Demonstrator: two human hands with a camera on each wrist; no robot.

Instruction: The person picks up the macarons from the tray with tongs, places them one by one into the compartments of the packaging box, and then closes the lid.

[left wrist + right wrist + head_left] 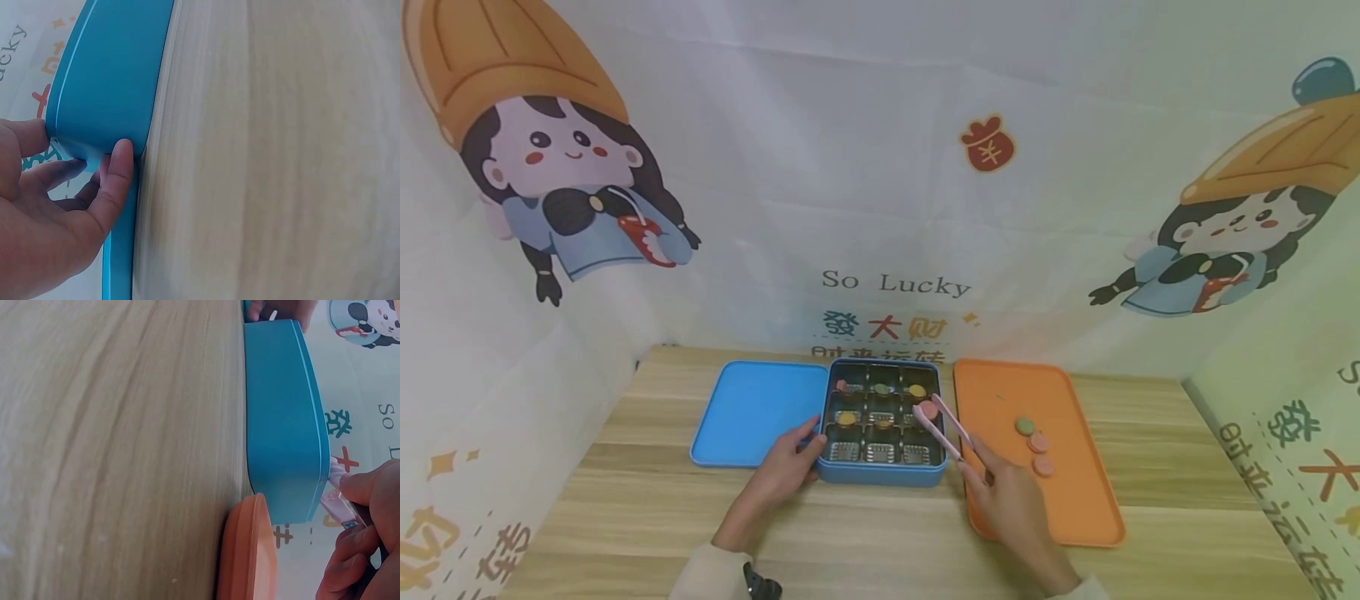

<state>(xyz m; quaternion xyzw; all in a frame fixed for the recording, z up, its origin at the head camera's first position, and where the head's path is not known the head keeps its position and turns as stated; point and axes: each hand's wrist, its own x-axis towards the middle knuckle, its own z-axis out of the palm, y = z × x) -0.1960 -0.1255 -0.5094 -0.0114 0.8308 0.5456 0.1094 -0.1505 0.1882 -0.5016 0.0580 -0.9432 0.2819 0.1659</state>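
A blue box [880, 477] with a grid of compartments stands on the table, several small coloured discs inside. My left hand [786, 457] holds its left front corner, thumb at the rim and fingers against the side, as the left wrist view [69, 206] shows. In my right hand [1011, 498] is a pair of pink tongs [938, 433], pinched between thumb and fingers. Between the tongs' tips sits a pink disc [928, 409], over the right compartment of the middle row. Whether it touches the compartment is unclear.
Right of the box lies an orange tray [1075, 508] with a green disc [1025, 427] and two pink discs [1042, 466]. A flat blue tray or lid [756, 417] adjoins the box on the left. A printed cloth [880, 192] hangs behind the wooden table [865, 542].
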